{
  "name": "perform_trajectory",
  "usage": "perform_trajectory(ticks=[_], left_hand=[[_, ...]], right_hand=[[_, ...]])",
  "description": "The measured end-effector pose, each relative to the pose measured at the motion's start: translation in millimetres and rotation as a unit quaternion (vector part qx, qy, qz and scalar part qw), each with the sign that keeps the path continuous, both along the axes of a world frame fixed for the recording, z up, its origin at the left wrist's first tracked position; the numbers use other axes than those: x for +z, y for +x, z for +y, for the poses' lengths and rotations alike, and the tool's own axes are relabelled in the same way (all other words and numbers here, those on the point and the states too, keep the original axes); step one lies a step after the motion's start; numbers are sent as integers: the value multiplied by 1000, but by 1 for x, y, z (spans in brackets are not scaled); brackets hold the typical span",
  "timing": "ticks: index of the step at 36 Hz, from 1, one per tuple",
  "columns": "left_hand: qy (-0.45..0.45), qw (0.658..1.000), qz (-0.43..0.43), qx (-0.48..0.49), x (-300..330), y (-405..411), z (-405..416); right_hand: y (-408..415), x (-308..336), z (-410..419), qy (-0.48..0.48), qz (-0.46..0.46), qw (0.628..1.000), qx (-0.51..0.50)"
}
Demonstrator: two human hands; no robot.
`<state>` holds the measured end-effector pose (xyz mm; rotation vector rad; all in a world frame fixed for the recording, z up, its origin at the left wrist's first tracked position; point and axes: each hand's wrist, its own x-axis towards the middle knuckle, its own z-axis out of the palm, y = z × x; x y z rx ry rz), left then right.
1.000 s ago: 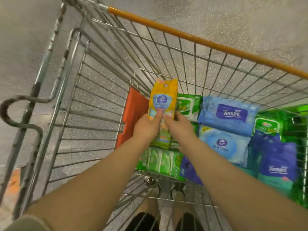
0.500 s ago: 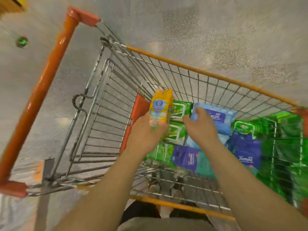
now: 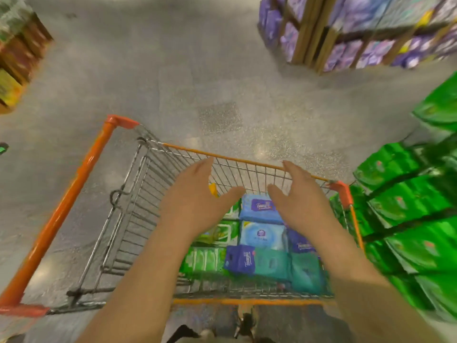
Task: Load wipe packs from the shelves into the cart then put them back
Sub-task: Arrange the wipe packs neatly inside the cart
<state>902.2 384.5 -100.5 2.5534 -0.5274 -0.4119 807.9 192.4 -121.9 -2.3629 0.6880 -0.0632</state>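
Left edge: blurred red and yellow stacked goods [image 3: 14,60] on the grey speckled floor [image 3: 173,70].
Cart: wire shopping cart [image 3: 128,219] with orange handle bar [image 3: 61,214] at left and orange rim trim; basket sits centre frame.
Cart contents, left part: yellow wipe pack [image 3: 213,189], only a corner visible behind the left hand; green wipe packs [image 3: 222,233] below it; a green multi-strip pack [image 3: 202,259] nearest the camera.
Cart contents, middle: blue Tempo pack [image 3: 259,209] at far side, pale blue round-label pack [image 3: 262,235] next, dark blue Tempo pack [image 3: 239,259] and teal pack [image 3: 272,264] nearest.
Cart contents, right part: another dark blue pack [image 3: 300,245] and teal pack [image 3: 306,273].
Left hand [image 3: 195,201]: fingers straight, thumb spread, holding nothing; above the packs, over the yellow one.
Right hand [image 3: 299,196]: fingers straight, thumb spread, holding nothing; above the blue packs, apart from the left hand.
Contact with packs: none visible.
Right edge: green packs [image 3: 415,206] stacked on a display just beside the cart.
Upper right: purple packs [image 3: 358,28] on shelves, well apart.
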Motion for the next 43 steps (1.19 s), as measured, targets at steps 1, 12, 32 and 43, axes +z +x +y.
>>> perform_trajectory(ticks=[1, 12, 32, 43], left_hand=[[-5, 1000, -4, -16, 6, -3, -1], [-58, 977, 27, -203, 36, -77, -6], [-102, 866, -32, -488, 112, -300, -51], [-129, 785, -33, -605, 129, -508, -53]], right_hand=[[-10, 7, 1, -7, -4, 1000, -16], [-122, 73, 51, -112, -22, 979, -168], [-409, 167, 115, -143, 83, 905, -393], [-636, 166, 165, -137, 92, 846, -507]])
